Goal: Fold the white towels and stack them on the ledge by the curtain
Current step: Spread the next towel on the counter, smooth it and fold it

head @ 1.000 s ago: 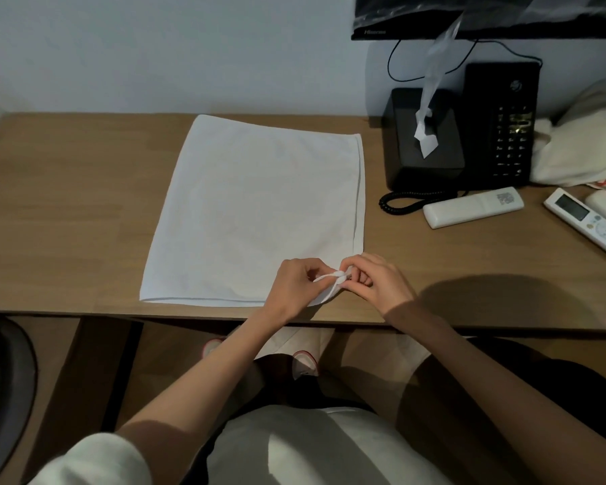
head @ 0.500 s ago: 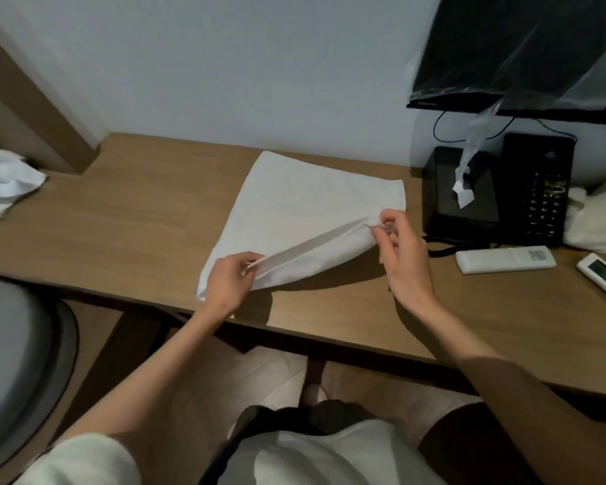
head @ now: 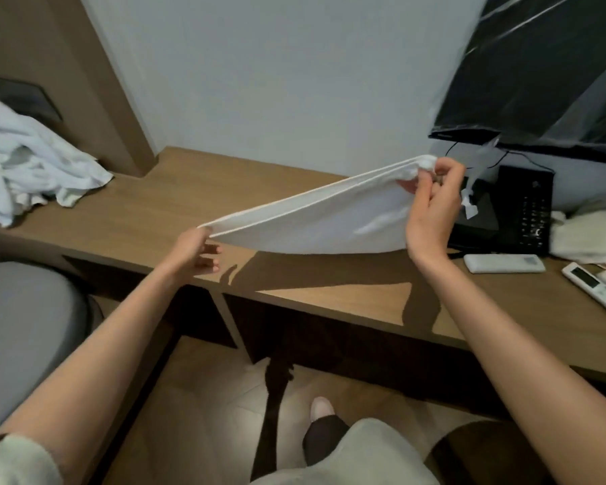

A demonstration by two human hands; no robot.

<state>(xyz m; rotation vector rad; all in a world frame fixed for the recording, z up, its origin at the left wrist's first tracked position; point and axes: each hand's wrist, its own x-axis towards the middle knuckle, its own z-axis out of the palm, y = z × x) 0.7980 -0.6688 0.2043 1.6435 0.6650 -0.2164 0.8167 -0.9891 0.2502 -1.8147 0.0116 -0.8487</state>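
Observation:
A folded white towel (head: 315,218) hangs in the air above the wooden desk (head: 147,211), stretched between both hands. My left hand (head: 193,248) pinches its lower left corner over the desk's front edge. My right hand (head: 431,208) grips the bunched upper right corner, held higher. The towel sags between them, clear of the desktop. A heap of crumpled white towels (head: 25,159) lies on the desk at the far left, beside a brown wall panel. No curtain or ledge shows.
A black telephone (head: 525,211) and tissue box stand at the back right under a plastic-wrapped TV (head: 539,75). Two white remotes (head: 504,263) (head: 595,285) and a cream cloth (head: 588,236) lie at the right. A grey seat (head: 18,330) is at lower left.
The towel lay flat on the desk with both hands at its near right corner. The hands then spread apart and lifted it off the desk. The view has turned left.

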